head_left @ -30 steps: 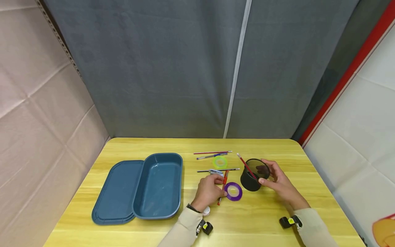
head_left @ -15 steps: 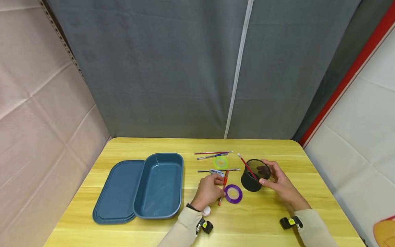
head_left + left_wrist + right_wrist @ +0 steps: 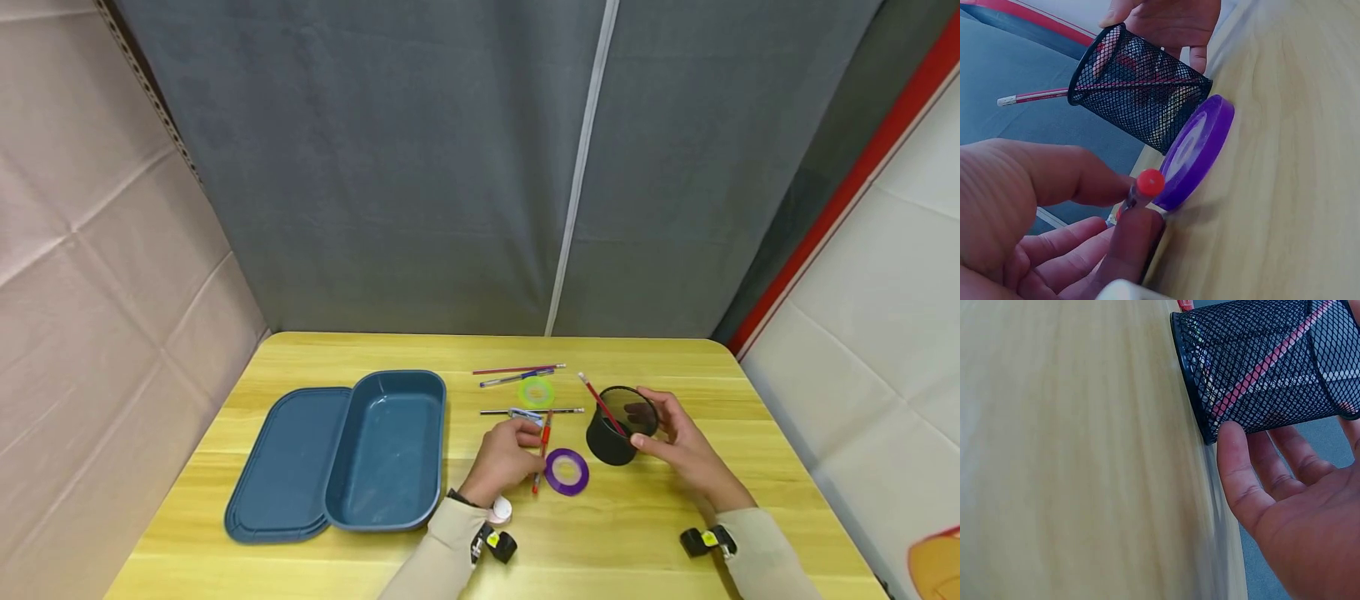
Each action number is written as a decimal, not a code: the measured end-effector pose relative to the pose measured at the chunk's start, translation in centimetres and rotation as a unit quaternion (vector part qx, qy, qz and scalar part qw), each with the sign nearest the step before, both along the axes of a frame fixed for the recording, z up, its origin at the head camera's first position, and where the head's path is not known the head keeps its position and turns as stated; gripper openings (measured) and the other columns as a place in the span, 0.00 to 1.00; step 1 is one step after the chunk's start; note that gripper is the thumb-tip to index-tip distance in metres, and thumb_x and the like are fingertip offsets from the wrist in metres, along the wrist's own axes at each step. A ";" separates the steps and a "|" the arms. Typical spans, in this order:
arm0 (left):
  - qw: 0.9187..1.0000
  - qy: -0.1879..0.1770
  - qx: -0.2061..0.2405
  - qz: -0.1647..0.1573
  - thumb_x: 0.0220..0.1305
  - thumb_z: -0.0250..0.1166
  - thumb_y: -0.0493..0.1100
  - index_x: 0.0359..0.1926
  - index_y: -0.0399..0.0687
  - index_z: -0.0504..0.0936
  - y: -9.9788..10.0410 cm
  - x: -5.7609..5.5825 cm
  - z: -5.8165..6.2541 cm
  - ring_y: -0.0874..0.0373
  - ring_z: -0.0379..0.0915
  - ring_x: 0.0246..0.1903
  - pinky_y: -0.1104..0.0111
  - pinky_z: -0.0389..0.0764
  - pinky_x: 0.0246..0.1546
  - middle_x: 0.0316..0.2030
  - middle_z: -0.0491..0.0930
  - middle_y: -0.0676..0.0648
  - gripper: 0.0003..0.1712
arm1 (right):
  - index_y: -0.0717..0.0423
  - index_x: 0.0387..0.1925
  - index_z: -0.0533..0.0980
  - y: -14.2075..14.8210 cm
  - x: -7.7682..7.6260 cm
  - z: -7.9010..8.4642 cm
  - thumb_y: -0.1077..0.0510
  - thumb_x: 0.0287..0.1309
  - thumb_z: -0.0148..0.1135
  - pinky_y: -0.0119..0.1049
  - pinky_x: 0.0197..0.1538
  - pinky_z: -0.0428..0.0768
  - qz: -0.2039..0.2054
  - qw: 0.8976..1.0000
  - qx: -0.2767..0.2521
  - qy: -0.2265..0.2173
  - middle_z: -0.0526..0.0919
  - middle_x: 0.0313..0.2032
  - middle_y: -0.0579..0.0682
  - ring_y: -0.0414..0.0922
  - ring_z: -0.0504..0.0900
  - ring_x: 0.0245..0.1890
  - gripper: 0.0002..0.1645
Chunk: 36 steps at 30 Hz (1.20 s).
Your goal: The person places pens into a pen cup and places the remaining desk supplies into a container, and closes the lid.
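Observation:
My left hand (image 3: 504, 457) pinches a slim pen (image 3: 1150, 182) with a red end between thumb and forefinger, its other fingers loosely bent. Just right of these fingertips lies a purple tape roll (image 3: 567, 490), flat on the table. A black mesh pen cup (image 3: 611, 447) stands beyond it, tilted slightly in the head view. My right hand (image 3: 686, 450) holds the cup from its right side, thumb near the front and fingers behind. One red pencil (image 3: 600, 406) leans in the cup, its white eraser end sticking out over the rim.
Behind the left hand lie a black pencil (image 3: 566, 410), a small pale-blue item (image 3: 525, 414), a green tape roll (image 3: 550, 392), a blue pen (image 3: 501, 382) and a red pencil (image 3: 510, 370). A round white object (image 3: 501, 510) sits by the left wrist. Leftward are a blue box (image 3: 384, 527) and its lid (image 3: 288, 467).
The pen in my left hand has shifted slightly away from me, and that hand has drawn a little left. My right hand and the cup stay put.

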<state>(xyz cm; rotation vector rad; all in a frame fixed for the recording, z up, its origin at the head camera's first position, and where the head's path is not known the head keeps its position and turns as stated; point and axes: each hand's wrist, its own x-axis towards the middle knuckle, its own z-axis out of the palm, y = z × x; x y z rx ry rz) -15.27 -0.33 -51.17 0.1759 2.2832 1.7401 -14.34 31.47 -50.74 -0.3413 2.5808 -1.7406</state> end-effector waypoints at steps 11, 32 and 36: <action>1.000 -0.012 0.003 0.001 0.51 0.75 0.28 0.56 0.37 0.84 0.0 0.0 0.0 0.60 0.85 0.34 0.70 0.84 0.30 0.41 0.91 0.42 0.28 | 0.50 0.80 0.58 -0.1 0.1 0.1 0.62 0.70 0.68 0.23 0.59 0.71 -0.002 1.000 -0.003 -0.006 0.73 0.67 0.57 0.30 0.73 0.62 0.44; 0.993 -0.054 0.106 0.006 0.58 0.73 0.29 0.62 0.40 0.82 0.2 0.2 0.4 0.57 0.86 0.38 0.64 0.88 0.36 0.47 0.89 0.38 0.29 | 0.51 0.80 0.58 0.0 0.0 0.0 0.62 0.69 0.68 0.23 0.60 0.70 0.000 1.000 0.000 0.001 0.74 0.67 0.58 0.30 0.73 0.63 0.44; 0.990 -0.054 0.128 0.003 0.59 0.72 0.29 0.64 0.41 0.81 0.2 0.0 0.3 0.58 0.85 0.37 0.64 0.88 0.36 0.49 0.88 0.35 0.30 | 0.52 0.80 0.58 0.0 0.0 0.0 0.62 0.69 0.68 0.23 0.59 0.72 0.000 1.000 0.003 0.002 0.74 0.67 0.58 0.29 0.73 0.62 0.44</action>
